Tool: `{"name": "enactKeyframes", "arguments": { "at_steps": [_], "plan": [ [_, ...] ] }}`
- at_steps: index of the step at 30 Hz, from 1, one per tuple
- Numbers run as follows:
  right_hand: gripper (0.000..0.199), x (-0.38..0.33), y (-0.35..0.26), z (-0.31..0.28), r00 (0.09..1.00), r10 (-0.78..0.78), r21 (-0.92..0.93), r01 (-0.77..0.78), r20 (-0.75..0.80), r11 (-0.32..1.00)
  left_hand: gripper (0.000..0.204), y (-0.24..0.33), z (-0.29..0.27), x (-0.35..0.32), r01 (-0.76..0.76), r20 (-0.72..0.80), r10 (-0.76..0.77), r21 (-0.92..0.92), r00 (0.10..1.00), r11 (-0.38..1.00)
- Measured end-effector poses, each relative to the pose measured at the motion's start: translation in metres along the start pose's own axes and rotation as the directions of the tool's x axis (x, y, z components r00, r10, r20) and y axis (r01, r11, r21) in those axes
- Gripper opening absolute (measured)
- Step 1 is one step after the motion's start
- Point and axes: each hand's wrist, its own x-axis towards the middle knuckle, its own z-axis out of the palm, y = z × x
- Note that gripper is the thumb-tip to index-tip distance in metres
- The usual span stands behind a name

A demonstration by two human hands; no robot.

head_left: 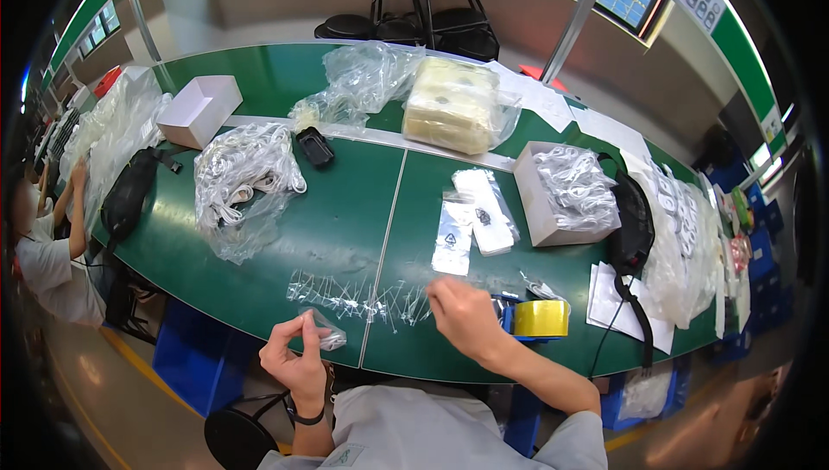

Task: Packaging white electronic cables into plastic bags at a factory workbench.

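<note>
My left hand (298, 359) is closed at the near edge of the green table (345, 237), pinching a small clear plastic bag (331, 337) with something whitish inside. Beyond it lies a loose row of thin, pale, wire-like pieces (351, 296), several of them overlapping. At the right end of that row, my right hand (466, 316) has its fingertips pressed together; whatever they hold is too small to tell. Just right of it stands a tape dispenser (501, 306) with a yellow tape roll (541, 319). White flat packets (453, 239) lie beyond my right hand.
Bundled white cables fill a plastic bag (237, 178) at left and a white box (553, 227) at right. A wrapped cream stack (453, 107), an open white box (204, 107) and a black object (314, 148) stand farther back. Another person (56, 263) sits at far left.
</note>
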Motion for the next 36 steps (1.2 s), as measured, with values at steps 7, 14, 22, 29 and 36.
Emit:
{"name": "enactKeyframes", "arguments": {
  "at_steps": [7,14,22,29,36],
  "plan": [
    [0.016,-0.036,0.004,0.045,0.974,-0.217,-0.108,0.222,0.060,0.969,0.002,-0.007,-0.004,0.002,0.006,0.021,-0.006,0.020,1.000,1.000],
    [0.030,-0.042,-0.006,0.034,0.964,-0.201,-0.152,0.228,0.175,0.962,0.005,-0.010,-0.003,0.000,0.020,0.009,-0.020,0.010,1.000,1.000],
    [0.033,-0.038,-0.011,0.016,0.964,0.180,0.355,-0.240,0.194,0.903,0.005,-0.002,0.000,0.001,0.013,0.046,-0.014,0.021,0.999,1.000],
    [0.050,-0.024,-0.023,-0.001,0.935,0.352,0.685,-0.276,0.030,0.675,0.006,0.014,0.016,-0.001,0.017,0.126,-0.024,0.055,0.992,0.998],
    [0.034,-0.015,-0.027,-0.007,0.920,0.344,0.525,-0.202,-0.188,0.827,0.004,0.026,0.030,0.002,-0.112,0.214,0.107,0.013,0.971,0.994]
  ]
}}
